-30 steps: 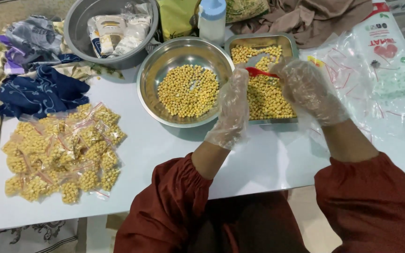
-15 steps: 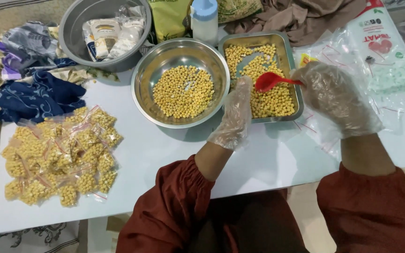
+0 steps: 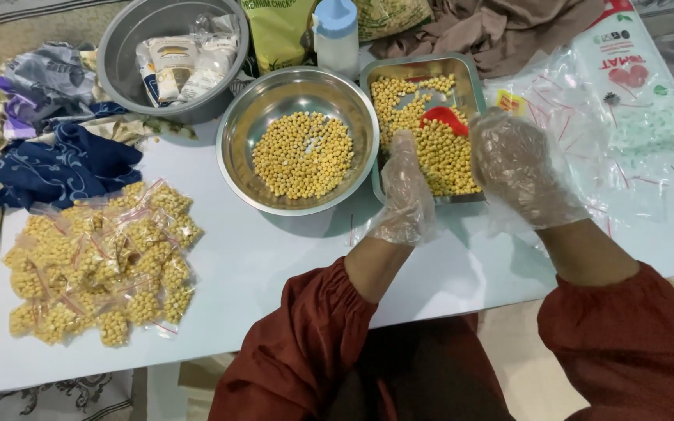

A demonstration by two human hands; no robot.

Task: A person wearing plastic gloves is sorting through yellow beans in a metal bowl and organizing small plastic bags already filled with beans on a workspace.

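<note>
Both my hands wear loose clear plastic gloves. My right hand (image 3: 526, 168) grips the handle of a red scoop (image 3: 444, 118), whose bowl rests in the yellow beans inside a rectangular metal tray (image 3: 473, 78). My left hand (image 3: 407, 191) is held upright at the tray's near edge, fingers together. Whether it pinches a small clear bag is hidden by the glove. Left of the tray stands a round steel bowl (image 3: 235, 156) with a shallow layer of the same beans.
A heap of small bean-filled bags (image 3: 95, 257) lies at the table's left. Empty clear bags with red strips (image 3: 587, 117) are spread at the right. At the back are a grey basin with packets (image 3: 118, 54), a blue-capped bottle (image 3: 337, 31) and cloths (image 3: 56, 148).
The red scoop, lifted over the tray half a second ago, has dropped into the beans. My left hand has shifted slightly toward the tray's near edge.
</note>
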